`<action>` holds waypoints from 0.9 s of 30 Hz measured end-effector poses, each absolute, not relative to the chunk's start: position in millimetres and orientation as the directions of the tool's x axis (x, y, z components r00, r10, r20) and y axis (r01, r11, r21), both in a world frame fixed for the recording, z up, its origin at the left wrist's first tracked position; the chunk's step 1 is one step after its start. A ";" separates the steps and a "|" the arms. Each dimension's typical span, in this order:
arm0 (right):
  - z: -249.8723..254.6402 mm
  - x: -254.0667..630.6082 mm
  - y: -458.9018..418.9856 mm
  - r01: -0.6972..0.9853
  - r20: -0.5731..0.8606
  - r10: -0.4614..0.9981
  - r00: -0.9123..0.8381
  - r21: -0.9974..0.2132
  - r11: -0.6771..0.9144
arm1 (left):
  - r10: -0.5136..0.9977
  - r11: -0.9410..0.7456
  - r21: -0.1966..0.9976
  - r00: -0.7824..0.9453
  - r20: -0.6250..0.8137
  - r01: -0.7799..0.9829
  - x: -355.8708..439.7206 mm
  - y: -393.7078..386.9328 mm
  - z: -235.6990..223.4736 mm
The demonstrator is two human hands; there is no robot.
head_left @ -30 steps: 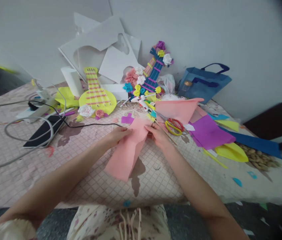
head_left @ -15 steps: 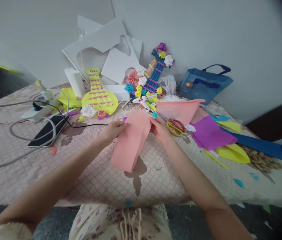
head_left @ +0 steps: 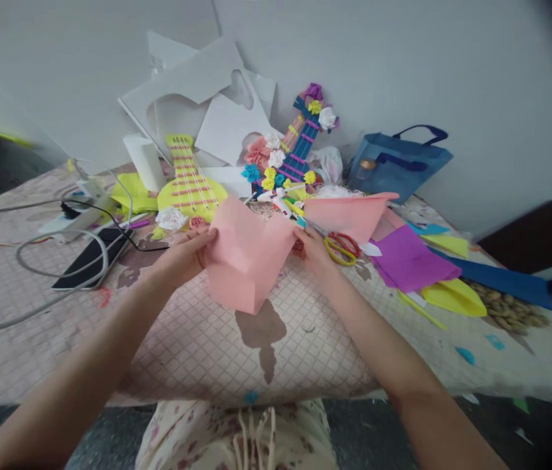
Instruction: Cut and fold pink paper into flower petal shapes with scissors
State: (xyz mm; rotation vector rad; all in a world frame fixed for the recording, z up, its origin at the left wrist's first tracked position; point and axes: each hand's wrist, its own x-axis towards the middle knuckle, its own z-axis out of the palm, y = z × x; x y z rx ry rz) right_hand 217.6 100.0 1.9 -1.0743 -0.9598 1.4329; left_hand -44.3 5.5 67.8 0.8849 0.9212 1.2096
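Note:
A creased sheet of pink paper (head_left: 246, 261) spreads between my two hands above the tablecloth, with a fold line running down its middle and its lower part bent. My left hand (head_left: 192, 253) pinches the sheet's left edge. On the opposite edge, my right hand (head_left: 309, 247) has its fingertips closed on the paper. Scissors with red and yellow handles (head_left: 340, 249) lie just right of my right hand. A white glue gun (head_left: 278, 200) rests behind the sheet. Partly covered by the paper's upper left corner is a yellow paper guitar (head_left: 188, 186) with white strings.
A blue guitar with paper flowers (head_left: 303, 153) leans at the back beside white board cutouts (head_left: 188, 72). Purple paper (head_left: 413, 258), more pink paper (head_left: 349, 215) and a blue bag (head_left: 398, 166) are on the right. A phone (head_left: 92, 260) and cables lie left.
My left hand has moved left and slightly down, pulling the folded pink paper open into a wider sheet. My right hand stays nearly in place on its edge.

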 end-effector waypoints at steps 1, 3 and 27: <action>2.1 217.9 101.0 -0.268 -0.111 0.993 -0.039 -0.956 -0.118 | 0.982 0.156 0.940 0.153 -0.114 -0.304 -46.7 1.1 66.0; 1.4 218.7 102.4 -0.266 -0.102 0.994 -0.042 -0.958 -0.109 | 0.948 0.205 0.967 0.278 -0.158 -0.152 -51.8 -7.7 60.8; -8.8 217.9 101.5 -0.280 -0.107 0.994 -0.037 -0.953 -0.113 | 0.664 0.342 0.932 0.671 -0.330 0.119 -94.2 -69.9 39.6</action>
